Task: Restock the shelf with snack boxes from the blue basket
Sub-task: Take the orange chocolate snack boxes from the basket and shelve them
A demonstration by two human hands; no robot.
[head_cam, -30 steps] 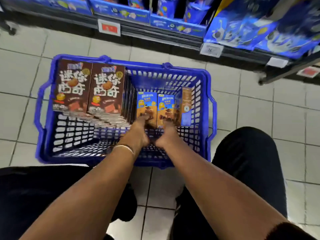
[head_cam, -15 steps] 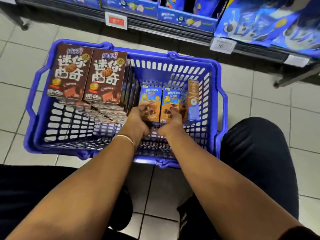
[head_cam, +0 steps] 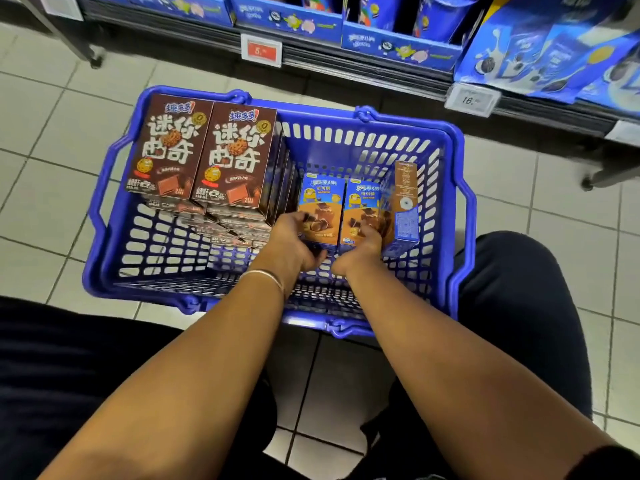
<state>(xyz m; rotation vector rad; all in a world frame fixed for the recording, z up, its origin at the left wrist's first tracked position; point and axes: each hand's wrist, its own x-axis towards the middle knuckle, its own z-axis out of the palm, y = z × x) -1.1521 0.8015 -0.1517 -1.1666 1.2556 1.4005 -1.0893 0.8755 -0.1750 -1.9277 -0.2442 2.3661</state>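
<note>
A blue basket [head_cam: 408,123] sits on the tiled floor near the foot of the shelf [head_cam: 346,62]. Brown snack boxes [head_cam: 235,157] are stacked in its far left corner. Right of them, the person's left hand [head_cam: 294,240], a bangle [head_cam: 266,277] at the wrist, grasps one small orange box [head_cam: 322,199]. The right hand [head_cam: 360,247] grasps the second orange box [head_cam: 363,202] just beside it. A third box [head_cam: 403,202] stands sideways against the basket's right wall.

Blue perforated plastic basket [head_cam: 104,216]: smooth, slight sheen. Brown cardboard snack boxes [head_cam: 204,157]: glossy print. Pale ceramic floor tiles [head_cam: 52,133]: smooth, semi-matt. Thin metal bangle [head_cam: 266,277]: shiny.
</note>
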